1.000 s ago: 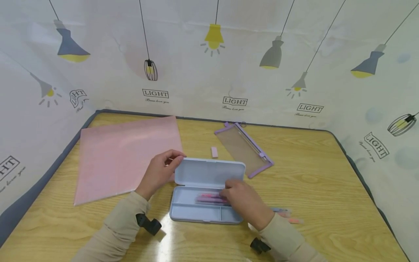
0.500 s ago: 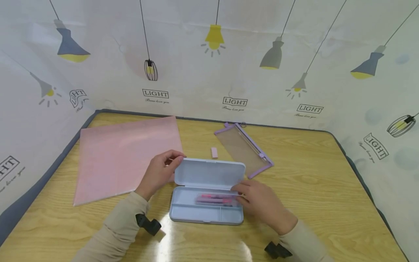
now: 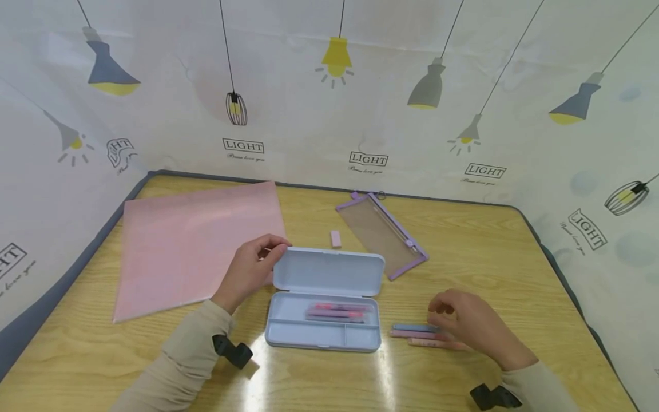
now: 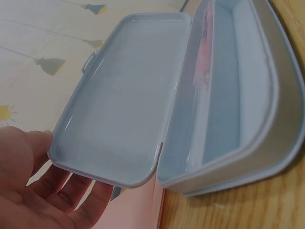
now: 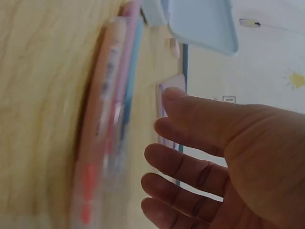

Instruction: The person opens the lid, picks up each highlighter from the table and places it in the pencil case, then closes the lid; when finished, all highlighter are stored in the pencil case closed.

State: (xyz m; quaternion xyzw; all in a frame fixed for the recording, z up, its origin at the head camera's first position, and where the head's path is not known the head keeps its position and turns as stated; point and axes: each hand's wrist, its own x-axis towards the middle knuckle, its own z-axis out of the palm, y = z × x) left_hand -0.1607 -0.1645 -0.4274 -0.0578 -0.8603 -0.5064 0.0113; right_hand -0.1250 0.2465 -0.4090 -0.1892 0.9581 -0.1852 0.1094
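Note:
A light-blue pencil case (image 3: 309, 335) lies with its lid (image 3: 329, 272) raised on the table. My left hand (image 3: 249, 269) pinches the lid's upper left corner, thumb inside and fingers behind, as the left wrist view shows. Pink and purple pens (image 3: 337, 313) lie in the case's long rear compartment; the front ones hold nothing visible. Right of the case, a blue pen (image 3: 412, 327), a pink pen (image 3: 407, 334) and a peach pen (image 3: 432, 344) lie side by side. Over their right ends hovers my right hand (image 3: 476, 326), fingers loosely bent, nothing between them.
A large pink sheet (image 3: 201, 246) lies at the left, partly behind my left hand. Behind the lid are a small pink eraser-like block (image 3: 336, 239) and a clear zip pouch (image 3: 378, 234) with purple edging. A printed backdrop (image 3: 288, 114) rises around the table.
My right hand has let go of the pens in the case and moved right, over the loose pens. The left hand still holds the lid in place.

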